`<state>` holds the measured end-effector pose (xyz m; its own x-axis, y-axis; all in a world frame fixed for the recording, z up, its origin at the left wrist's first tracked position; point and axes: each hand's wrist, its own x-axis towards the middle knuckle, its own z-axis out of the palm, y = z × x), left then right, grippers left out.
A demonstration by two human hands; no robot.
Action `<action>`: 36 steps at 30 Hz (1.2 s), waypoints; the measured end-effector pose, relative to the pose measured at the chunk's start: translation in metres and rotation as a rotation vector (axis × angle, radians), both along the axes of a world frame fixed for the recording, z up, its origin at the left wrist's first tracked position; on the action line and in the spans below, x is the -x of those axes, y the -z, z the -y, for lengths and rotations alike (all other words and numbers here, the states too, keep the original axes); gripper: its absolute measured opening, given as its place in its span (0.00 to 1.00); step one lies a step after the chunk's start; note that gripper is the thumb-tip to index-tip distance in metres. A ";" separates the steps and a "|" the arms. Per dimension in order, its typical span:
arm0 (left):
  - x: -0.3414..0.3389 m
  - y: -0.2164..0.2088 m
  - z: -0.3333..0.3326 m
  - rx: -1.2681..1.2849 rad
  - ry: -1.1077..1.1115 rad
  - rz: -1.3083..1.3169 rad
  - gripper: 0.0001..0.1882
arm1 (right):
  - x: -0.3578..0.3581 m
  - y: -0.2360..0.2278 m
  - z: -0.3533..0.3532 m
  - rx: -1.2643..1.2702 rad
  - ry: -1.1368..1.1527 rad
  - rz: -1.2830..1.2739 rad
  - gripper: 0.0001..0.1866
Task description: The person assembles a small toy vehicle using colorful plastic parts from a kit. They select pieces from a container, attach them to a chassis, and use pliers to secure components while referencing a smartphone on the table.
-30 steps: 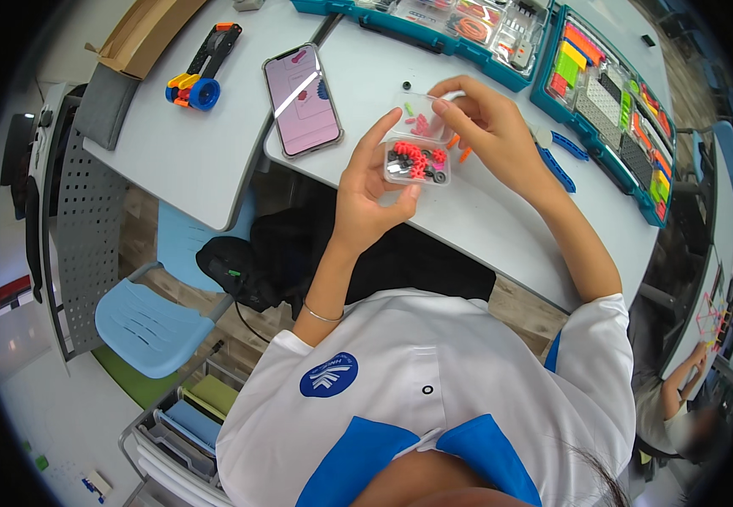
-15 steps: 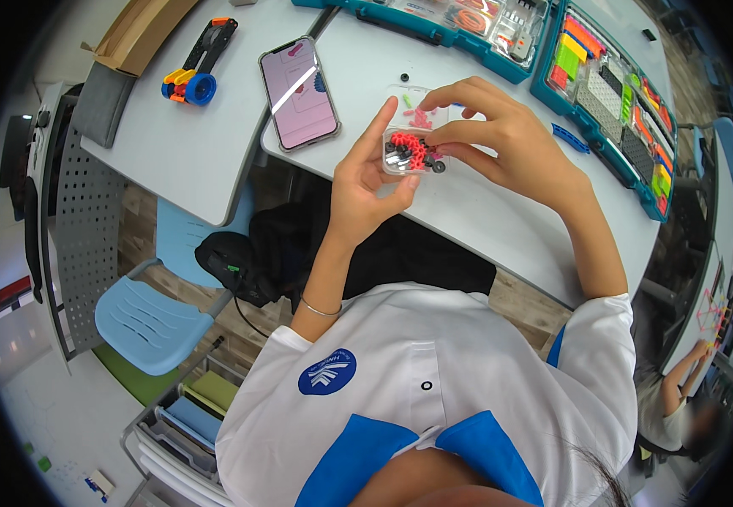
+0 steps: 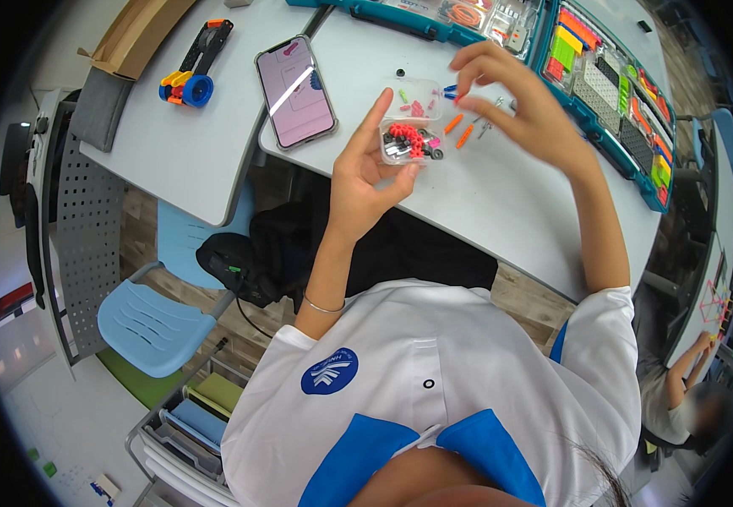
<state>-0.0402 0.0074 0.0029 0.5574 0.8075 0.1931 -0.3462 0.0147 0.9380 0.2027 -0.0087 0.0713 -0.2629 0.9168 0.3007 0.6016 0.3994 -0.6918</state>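
**Sorting small parts, box in one hand, pick in the other**

Nearest to me, my left hand [image 3: 365, 182] is gripping the small clear box [image 3: 411, 127] by its near end, thumb up along its left side and fingers under its near edge, so the hand is closed on it. The box is sitting low over the near edge of the desk [image 3: 501, 203], whether it is touching or just lifted I cannot tell. Its long axis is running away from me, the near compartment crowded with red and black pieces [image 3: 408, 139], the far one holding only a few pink and green bits [image 3: 413, 106].

Just beyond, two orange pins [image 3: 459, 131] are lying loose on the desk beside the box, angled up to the right. My right hand [image 3: 518, 97] is hovering above them, fingers pinched narrow near a tiny blue piece [image 3: 450, 89]; whether I am actually holding it I cannot tell.

Judging from this, I am somewhere in the middle: a handful of parts is out, plenty is waiting in the box.

Further off, the phone [image 3: 294, 80] is lying to the left, and the teal parts case [image 3: 603, 76] is standing open at the far right.
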 end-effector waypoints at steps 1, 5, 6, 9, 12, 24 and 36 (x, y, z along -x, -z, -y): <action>-0.001 -0.001 0.001 0.013 -0.017 0.022 0.49 | -0.012 0.001 -0.003 -0.017 0.061 0.100 0.06; -0.006 0.000 0.001 0.002 -0.080 0.085 0.50 | -0.037 0.029 -0.004 -0.050 0.226 0.403 0.06; -0.005 0.001 0.001 0.006 -0.084 0.077 0.50 | -0.035 0.030 -0.005 -0.022 0.237 0.432 0.06; -0.004 0.002 0.000 0.010 -0.083 0.054 0.50 | -0.030 0.031 -0.006 0.029 0.268 0.492 0.04; -0.003 0.003 -0.001 0.005 -0.068 0.042 0.49 | -0.031 0.031 -0.008 0.013 0.290 0.487 0.05; 0.002 0.003 0.001 0.141 -0.014 0.103 0.31 | 0.050 -0.016 0.028 -0.087 -0.128 0.174 0.28; -0.006 -0.003 0.001 0.125 -0.084 0.057 0.33 | 0.038 0.012 -0.013 -0.411 0.170 0.176 0.18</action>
